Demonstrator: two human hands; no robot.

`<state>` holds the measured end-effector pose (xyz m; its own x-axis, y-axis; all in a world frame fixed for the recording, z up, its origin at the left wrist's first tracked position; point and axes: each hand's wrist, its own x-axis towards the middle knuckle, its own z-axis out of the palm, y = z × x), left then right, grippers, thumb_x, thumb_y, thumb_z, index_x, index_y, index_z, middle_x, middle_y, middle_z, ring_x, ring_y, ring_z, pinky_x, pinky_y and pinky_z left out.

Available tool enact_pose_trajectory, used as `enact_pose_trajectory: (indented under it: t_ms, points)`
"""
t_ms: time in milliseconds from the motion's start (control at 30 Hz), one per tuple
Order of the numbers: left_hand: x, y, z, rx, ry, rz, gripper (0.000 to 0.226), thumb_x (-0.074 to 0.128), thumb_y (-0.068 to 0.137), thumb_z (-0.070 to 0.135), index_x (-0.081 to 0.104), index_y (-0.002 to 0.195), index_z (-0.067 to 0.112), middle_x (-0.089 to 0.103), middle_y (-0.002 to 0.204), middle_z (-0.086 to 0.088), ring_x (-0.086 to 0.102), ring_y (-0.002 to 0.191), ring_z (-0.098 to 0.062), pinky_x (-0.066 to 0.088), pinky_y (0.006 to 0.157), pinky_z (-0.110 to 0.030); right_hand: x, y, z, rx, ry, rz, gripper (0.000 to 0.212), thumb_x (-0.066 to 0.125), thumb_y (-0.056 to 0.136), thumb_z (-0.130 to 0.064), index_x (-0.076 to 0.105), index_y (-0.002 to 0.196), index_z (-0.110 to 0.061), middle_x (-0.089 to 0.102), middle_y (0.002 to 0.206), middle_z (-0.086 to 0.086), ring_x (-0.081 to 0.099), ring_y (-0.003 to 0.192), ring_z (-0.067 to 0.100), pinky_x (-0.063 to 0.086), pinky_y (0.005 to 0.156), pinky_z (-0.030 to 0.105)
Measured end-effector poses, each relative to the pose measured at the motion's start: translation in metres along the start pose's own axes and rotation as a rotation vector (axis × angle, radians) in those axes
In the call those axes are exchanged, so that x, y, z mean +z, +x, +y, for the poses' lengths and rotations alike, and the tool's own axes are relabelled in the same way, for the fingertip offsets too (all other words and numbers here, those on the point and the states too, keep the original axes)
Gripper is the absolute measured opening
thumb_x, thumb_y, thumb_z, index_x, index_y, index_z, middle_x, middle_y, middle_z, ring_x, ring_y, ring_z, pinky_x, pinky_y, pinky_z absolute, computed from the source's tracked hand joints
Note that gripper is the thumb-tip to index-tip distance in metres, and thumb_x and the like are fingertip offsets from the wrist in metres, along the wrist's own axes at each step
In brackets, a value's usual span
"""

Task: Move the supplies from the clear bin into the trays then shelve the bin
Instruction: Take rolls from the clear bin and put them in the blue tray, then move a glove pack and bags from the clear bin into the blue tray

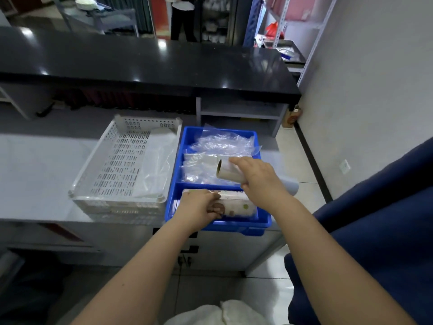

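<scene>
A blue two-compartment tray sits at the counter's right end. Its far compartment holds clear plastic packets. In its near compartment lies a printed white package, and my left hand grips its left end. My right hand holds a grey roll with a cardboard core above the tray's divider. To the left of the tray stands a white perforated basket with a clear plastic bag lying inside along its right side.
A black raised counter runs behind the trays, with an open cubby beneath it. A dark blue chair stands close on the right. Metal shelving lines the far right wall. A person stands beyond the counter.
</scene>
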<state>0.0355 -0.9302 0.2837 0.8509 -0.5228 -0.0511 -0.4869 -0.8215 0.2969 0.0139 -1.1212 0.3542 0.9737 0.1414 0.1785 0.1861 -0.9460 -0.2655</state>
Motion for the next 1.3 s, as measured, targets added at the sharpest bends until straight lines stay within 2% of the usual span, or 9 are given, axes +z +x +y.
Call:
enact_pose_trajectory:
  t_ms: [133,367,467,567,700,833,967,1133,1300]
  points:
    - [-0.012,-0.011,-0.022,-0.042,-0.042,0.097,0.056,0.068,0.076,0.052,0.056,0.128,0.035,0.058,0.125,0.008,0.047,0.117,-0.019,0.039,0.095,-0.039,0.015,-0.001,-0.006,-0.014,-0.011,-0.053,0.07,0.06,0.084,-0.005,0.03,0.141,-0.033,0.046,0.137,-0.006,0.043,0.117,0.02,0.035,0.101,0.037]
    - [-0.055,-0.033,-0.073,-0.36,-0.07,0.307,0.043,0.067,0.082,0.034,0.059,0.124,0.028,0.061,0.125,0.002,0.052,0.114,-0.025,0.042,0.092,-0.043,0.052,0.017,-0.053,-0.21,-0.09,-0.221,0.084,0.062,0.072,0.004,0.027,0.141,-0.029,0.04,0.135,0.004,0.041,0.11,0.026,0.034,0.093,0.037]
    - [-0.061,-0.044,-0.082,-0.414,-0.074,0.323,0.041,0.066,0.083,0.03,0.059,0.124,0.029,0.061,0.125,0.002,0.051,0.115,-0.025,0.041,0.095,-0.044,0.074,0.024,-0.068,-0.277,-0.127,-0.33,0.081,0.065,0.077,-0.005,0.024,0.144,-0.025,0.041,0.134,0.008,0.045,0.108,0.03,0.037,0.089,0.039]
    - [-0.06,-0.059,-0.092,-0.47,-0.084,0.317,0.04,0.064,0.084,0.028,0.059,0.123,0.028,0.061,0.124,0.001,0.052,0.112,-0.026,0.04,0.095,-0.043,0.081,0.031,-0.07,-0.294,-0.115,-0.406,0.076,0.061,0.081,-0.008,0.024,0.146,-0.023,0.04,0.138,0.007,0.044,0.114,0.029,0.04,0.092,0.039]
    - [-0.062,-0.085,-0.113,-0.576,-0.112,0.333,0.04,0.061,0.083,0.028,0.06,0.123,0.029,0.06,0.125,0.002,0.05,0.116,-0.025,0.039,0.099,-0.045,0.071,0.063,-0.103,-0.376,0.007,-0.36,0.066,0.062,0.087,-0.028,0.03,0.145,-0.025,0.041,0.143,0.002,0.04,0.124,0.026,0.039,0.101,0.04]
    - [-0.072,-0.126,-0.146,-0.702,-0.1,0.41,0.039,0.058,0.082,0.028,0.06,0.122,0.029,0.061,0.125,0.003,0.051,0.114,-0.025,0.038,0.098,-0.045,0.073,0.096,-0.186,-0.598,0.022,-0.254,0.054,0.065,0.087,-0.031,0.045,0.137,-0.022,0.052,0.135,0.002,0.044,0.121,0.026,0.038,0.099,0.04]
    - [-0.09,-0.19,-0.201,-0.825,-0.076,0.522,0.033,0.059,0.083,0.028,0.064,0.116,0.03,0.064,0.113,0.004,0.054,0.107,-0.026,0.04,0.093,-0.045,0.099,0.111,-0.279,-0.758,0.074,-0.22,0.045,0.067,0.084,-0.028,0.057,0.127,-0.02,0.06,0.125,0.002,0.048,0.116,0.028,0.038,0.094,0.039]
    - [-0.111,-0.296,-0.297,-0.982,0.042,0.585,0.035,0.062,0.082,0.031,0.063,0.117,0.029,0.064,0.116,0.001,0.053,0.108,-0.029,0.041,0.088,-0.042,0.151,0.118,-0.425,-0.962,0.037,-0.265,0.04,0.065,0.083,-0.025,0.059,0.121,-0.02,0.062,0.12,0.003,0.051,0.11,0.03,0.043,0.089,0.043]
    - [-0.114,-0.406,-0.39,-1.166,0.065,0.541,0.036,0.063,0.08,0.032,0.065,0.116,0.03,0.064,0.116,0.001,0.052,0.109,-0.028,0.039,0.091,-0.039,0.205,0.116,-0.57,-1.112,0.075,-0.318,0.04,0.066,0.081,-0.027,0.06,0.119,-0.019,0.063,0.116,0.005,0.054,0.105,0.031,0.047,0.085,0.042]
